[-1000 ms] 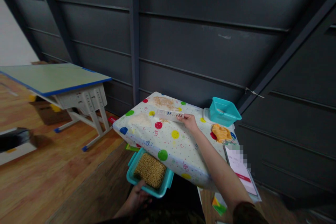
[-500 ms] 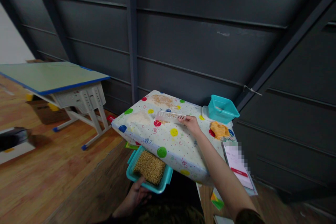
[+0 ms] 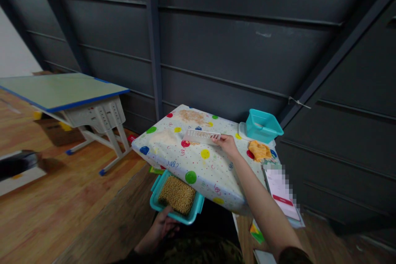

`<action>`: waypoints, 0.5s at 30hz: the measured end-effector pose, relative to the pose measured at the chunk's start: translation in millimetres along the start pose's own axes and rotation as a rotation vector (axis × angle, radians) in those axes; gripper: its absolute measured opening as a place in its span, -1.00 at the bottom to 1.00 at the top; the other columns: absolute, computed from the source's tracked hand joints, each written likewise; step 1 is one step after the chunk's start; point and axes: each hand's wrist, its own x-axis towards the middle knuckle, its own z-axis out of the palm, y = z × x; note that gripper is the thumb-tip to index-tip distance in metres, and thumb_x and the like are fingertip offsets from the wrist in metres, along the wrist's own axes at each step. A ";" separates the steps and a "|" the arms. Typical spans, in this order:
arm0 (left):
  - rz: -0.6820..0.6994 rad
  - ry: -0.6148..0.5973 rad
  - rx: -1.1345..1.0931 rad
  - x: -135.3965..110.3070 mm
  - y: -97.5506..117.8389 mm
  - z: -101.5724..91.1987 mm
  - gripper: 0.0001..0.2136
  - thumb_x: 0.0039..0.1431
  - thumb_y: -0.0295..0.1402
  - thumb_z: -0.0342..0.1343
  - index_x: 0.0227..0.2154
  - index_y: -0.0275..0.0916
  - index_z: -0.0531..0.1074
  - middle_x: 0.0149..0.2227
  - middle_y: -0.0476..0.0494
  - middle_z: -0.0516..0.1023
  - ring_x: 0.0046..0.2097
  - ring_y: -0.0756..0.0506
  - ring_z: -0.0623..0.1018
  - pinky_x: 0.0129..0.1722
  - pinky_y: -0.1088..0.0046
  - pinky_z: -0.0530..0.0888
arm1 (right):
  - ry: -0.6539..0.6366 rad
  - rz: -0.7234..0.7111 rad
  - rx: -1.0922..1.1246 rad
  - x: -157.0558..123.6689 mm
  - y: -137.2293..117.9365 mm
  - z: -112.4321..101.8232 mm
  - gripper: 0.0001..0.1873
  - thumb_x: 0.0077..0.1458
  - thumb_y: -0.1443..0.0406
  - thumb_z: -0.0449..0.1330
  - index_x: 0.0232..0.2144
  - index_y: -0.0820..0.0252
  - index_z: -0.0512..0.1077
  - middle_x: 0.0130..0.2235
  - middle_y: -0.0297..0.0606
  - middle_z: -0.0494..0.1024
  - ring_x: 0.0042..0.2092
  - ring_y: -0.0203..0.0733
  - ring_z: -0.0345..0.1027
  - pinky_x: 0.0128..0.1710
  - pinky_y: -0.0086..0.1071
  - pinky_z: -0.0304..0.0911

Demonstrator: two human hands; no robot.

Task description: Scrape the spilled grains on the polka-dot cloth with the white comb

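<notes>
the right hand pinches a white ruler flat on the spotted tablecloth, far side. the left hand grips a teal tub of beans below the table's near edge.

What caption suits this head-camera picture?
Right hand holds a white scraper on the dotted tablecloth; left hand holds a grain-filled teal container below.

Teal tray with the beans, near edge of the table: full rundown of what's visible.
The teal tray is a shallow rectangular container, plastic by its look, with a lipped rim, filled nearly level with small tan beans. The left hand holds its near edge from below, just under the front edge of the table. Its far end is hidden beneath the spotted cloth.
</notes>
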 end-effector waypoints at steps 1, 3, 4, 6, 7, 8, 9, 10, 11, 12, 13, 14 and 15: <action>0.007 0.011 0.017 -1.3 1.0 1.4 -0.12 -0.62 0.39 0.38 -0.31 -0.24 0.46 -0.39 -0.16 0.72 -0.38 -0.09 0.54 -0.38 0.46 0.32 | -0.013 0.000 0.003 -0.3 -0.4 0.4 -0.44 -0.38 -0.15 0.54 -0.44 0.15 0.72 -0.39 -0.24 0.69 -0.35 -0.10 0.45 -0.23 -0.21 0.36; 0.004 0.027 0.035 -2.4 1.8 2.0 -0.08 -0.70 0.41 0.37 -0.31 -0.21 0.43 -0.37 -0.19 0.73 -0.39 -0.09 0.53 -0.39 0.45 0.32 | -0.022 -0.007 0.008 -0.8 -1.3 0.9 -0.44 -0.37 -0.16 0.54 -0.43 0.14 0.72 -0.39 -0.25 0.70 -0.35 -0.10 0.45 -0.22 -0.19 0.37; -0.006 0.020 0.035 -1.9 1.3 1.0 -0.08 -0.71 0.41 0.37 -0.31 -0.21 0.42 -0.36 -0.19 0.73 -0.39 -0.09 0.54 -0.39 0.45 0.33 | -0.018 -0.012 0.009 -1.0 -1.6 0.9 -0.43 -0.36 -0.16 0.54 -0.43 0.14 0.72 -0.39 -0.25 0.70 -0.35 -0.10 0.45 -0.22 -0.19 0.37; 0.001 0.001 0.036 1.1 -1.0 -3.1 -0.13 -0.60 0.41 0.36 -0.30 -0.20 0.43 -0.35 -0.16 0.73 -0.38 -0.08 0.55 -0.38 0.46 0.33 | -0.009 -0.013 0.005 -1.3 -1.8 0.6 -0.43 -0.35 -0.17 0.53 -0.43 0.15 0.71 -0.38 -0.24 0.70 -0.35 -0.11 0.44 -0.23 -0.19 0.37; 0.010 -0.014 0.038 3.4 -2.7 -5.7 -0.15 -0.51 0.40 0.36 -0.28 -0.21 0.45 -0.34 -0.15 0.74 -0.37 -0.07 0.56 -0.38 0.47 0.33 | -0.007 -0.009 0.000 -1.3 -1.8 0.3 -0.43 -0.36 -0.17 0.53 -0.44 0.16 0.71 -0.39 -0.25 0.70 -0.36 -0.13 0.44 -0.24 -0.20 0.36; 0.019 -0.026 0.041 5.8 -4.3 -8.2 -0.18 -0.44 0.39 0.36 -0.26 -0.23 0.46 -0.32 -0.15 0.74 -0.36 -0.07 0.57 -0.37 0.47 0.34 | -0.009 -0.003 -0.006 -1.4 -1.7 -0.1 -0.42 -0.36 -0.16 0.54 -0.44 0.17 0.71 -0.40 -0.25 0.69 -0.37 -0.14 0.42 -0.26 -0.21 0.36; 0.025 -0.030 0.041 8.1 -5.9 -10.4 -0.20 -0.39 0.38 0.36 -0.26 -0.23 0.47 -0.31 -0.15 0.74 -0.35 -0.07 0.58 -0.36 0.47 0.35 | -0.014 0.003 -0.011 -1.5 -1.8 -0.5 -0.42 -0.37 -0.16 0.54 -0.45 0.17 0.71 -0.41 -0.26 0.69 -0.39 -0.15 0.41 -0.27 -0.23 0.35; 0.026 -0.029 0.038 10.1 -7.2 -12.1 -0.20 -0.38 0.37 0.36 -0.26 -0.24 0.48 -0.31 -0.15 0.74 -0.35 -0.07 0.58 -0.36 0.47 0.35 | -0.020 0.006 -0.013 -1.6 -1.9 -0.8 -0.42 -0.38 -0.16 0.54 -0.45 0.18 0.70 -0.42 -0.27 0.68 -0.39 -0.17 0.40 -0.28 -0.24 0.34; 0.025 -0.028 0.035 11.7 -8.2 -13.3 -0.20 -0.39 0.37 0.36 -0.26 -0.25 0.49 -0.31 -0.16 0.74 -0.35 -0.08 0.58 -0.37 0.47 0.35 | -0.023 0.007 -0.012 -1.8 -2.1 -1.1 -0.42 -0.39 -0.15 0.54 -0.45 0.18 0.71 -0.42 -0.27 0.68 -0.40 -0.17 0.40 -0.28 -0.25 0.33; 0.022 -0.032 0.035 12.8 -8.9 -14.0 -0.20 -0.39 0.38 0.36 -0.27 -0.26 0.50 -0.31 -0.16 0.74 -0.36 -0.07 0.58 -0.38 0.47 0.35 | -0.026 0.006 -0.006 -2.0 -2.5 -1.3 -0.43 -0.39 -0.14 0.55 -0.45 0.17 0.71 -0.42 -0.27 0.68 -0.39 -0.17 0.40 -0.28 -0.25 0.33; 0.021 -0.037 0.037 13.4 -9.3 -14.5 -0.19 -0.39 0.39 0.35 -0.27 -0.27 0.51 -0.31 -0.17 0.74 -0.36 -0.07 0.57 -0.39 0.48 0.34 | -0.028 0.006 0.000 -2.2 -2.8 -1.5 -0.43 -0.39 -0.14 0.55 -0.44 0.17 0.71 -0.41 -0.26 0.69 -0.39 -0.17 0.41 -0.27 -0.25 0.33; 0.022 -0.045 0.040 13.8 -9.5 -14.9 -0.19 -0.37 0.39 0.35 -0.27 -0.27 0.51 -0.31 -0.16 0.74 -0.37 -0.06 0.57 -0.40 0.49 0.34 | -0.031 0.006 0.006 -2.4 -3.2 -1.7 -0.43 -0.39 -0.13 0.55 -0.43 0.17 0.72 -0.40 -0.25 0.69 -0.38 -0.16 0.41 -0.27 -0.24 0.33; 0.028 -0.055 0.040 14.2 -9.7 -15.2 -0.21 -0.34 0.38 0.34 -0.25 -0.27 0.52 -0.30 -0.16 0.75 -0.36 -0.05 0.58 -0.39 0.49 0.34 | -0.037 0.006 0.009 -2.6 -3.5 -1.7 -0.44 -0.39 -0.13 0.55 -0.43 0.17 0.72 -0.40 -0.24 0.69 -0.37 -0.14 0.42 -0.26 -0.23 0.34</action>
